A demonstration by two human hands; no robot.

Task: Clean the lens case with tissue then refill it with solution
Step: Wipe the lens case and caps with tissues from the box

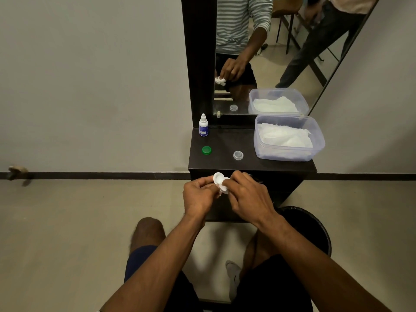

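My left hand (198,195) grips the white lens case (218,178) just in front of the dark shelf's front edge. My right hand (246,199) pinches a small wad of white tissue (224,188) and presses it against the case's right well. The left well faces up, open and bare. On the shelf lie the case's two caps, a green cap (206,150) at the left and a clear cap (238,155) near the middle. A small white solution bottle (203,125) with a blue label stands capped at the shelf's back left.
A clear plastic tub (315,140) of white tissues fills the right of the dark shelf (225,140). A mirror (258,64) rises behind it, showing my hands and a second person. A black bin (313,224) stands on the floor at my right knee.
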